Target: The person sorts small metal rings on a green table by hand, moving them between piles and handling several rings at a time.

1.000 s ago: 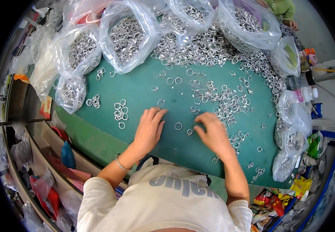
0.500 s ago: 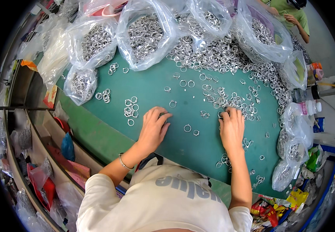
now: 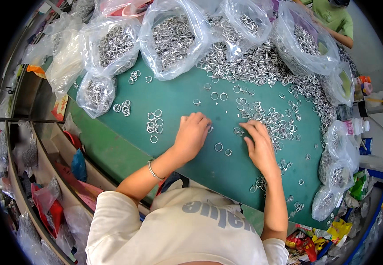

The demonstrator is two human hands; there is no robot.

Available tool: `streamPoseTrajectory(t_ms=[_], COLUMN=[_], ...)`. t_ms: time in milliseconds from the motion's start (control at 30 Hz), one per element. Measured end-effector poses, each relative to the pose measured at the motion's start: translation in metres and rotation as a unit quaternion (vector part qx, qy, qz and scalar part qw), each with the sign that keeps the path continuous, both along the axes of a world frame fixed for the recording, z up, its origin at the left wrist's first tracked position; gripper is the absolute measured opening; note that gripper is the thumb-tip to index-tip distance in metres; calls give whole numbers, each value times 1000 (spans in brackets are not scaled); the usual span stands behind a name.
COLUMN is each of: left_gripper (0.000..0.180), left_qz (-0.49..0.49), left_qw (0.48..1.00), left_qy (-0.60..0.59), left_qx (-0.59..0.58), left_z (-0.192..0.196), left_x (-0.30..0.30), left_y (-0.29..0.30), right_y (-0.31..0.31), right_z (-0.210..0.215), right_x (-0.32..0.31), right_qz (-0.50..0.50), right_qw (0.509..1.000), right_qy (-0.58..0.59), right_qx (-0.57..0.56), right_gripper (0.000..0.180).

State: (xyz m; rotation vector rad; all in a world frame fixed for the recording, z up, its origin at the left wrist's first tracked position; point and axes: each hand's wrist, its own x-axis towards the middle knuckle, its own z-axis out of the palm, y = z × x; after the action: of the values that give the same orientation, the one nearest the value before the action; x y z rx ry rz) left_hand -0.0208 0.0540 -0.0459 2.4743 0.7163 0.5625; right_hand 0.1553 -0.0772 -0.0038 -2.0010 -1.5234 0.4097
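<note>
My left hand (image 3: 193, 136) is over the middle of the green tabletop, palm down with its fingers bent together. At its fingertips a silver-coloured ring (image 3: 210, 128) shows, partly hidden by the fingers. To its left lies a small group of rings (image 3: 154, 126). My right hand (image 3: 260, 146) has its thumb and fingers apart at the left edge of a loose spread of rings (image 3: 276, 123), and part of that spread is hidden under it. Close to its fingertips are a few rings (image 3: 238, 131). Two single rings (image 3: 218, 147) lie between my hands.
Clear plastic bags (image 3: 174, 66) full of rings line the far side, with a large heap of rings (image 3: 249, 66) beside them. Smaller bags (image 3: 328, 194) stand along the right edge. Shelves (image 3: 54, 145) with bags are at left. Another person (image 3: 333, 20) is at the far right.
My left hand has moved right and up, to where a single ring lay. My right hand has shifted slightly left and its fingers have spread apart. The view has shifted a little.
</note>
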Motion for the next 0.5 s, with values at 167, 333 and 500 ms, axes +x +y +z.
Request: streamPoseTrajectory(t_ms=[167,333,500], left_gripper=[19,19,27], left_qz=[-32,-75,-158], left_qw=[999,988,973], left_qy=[-11,-32,-37], left_qx=[-31,-132,-163], left_z=[-6,-4,5], left_x=[8,19,26], left_y=[-4,-18,-34], right_y=[-4,-32,-45], right_z=[-13,-2,11], right_x=[-3,-2,7], right_qz=[38,22,30], right_qw=[998,991,982], right_qy=[-26,62,131], right_qx=[-31,-113,-134], right_gripper=[34,31,33])
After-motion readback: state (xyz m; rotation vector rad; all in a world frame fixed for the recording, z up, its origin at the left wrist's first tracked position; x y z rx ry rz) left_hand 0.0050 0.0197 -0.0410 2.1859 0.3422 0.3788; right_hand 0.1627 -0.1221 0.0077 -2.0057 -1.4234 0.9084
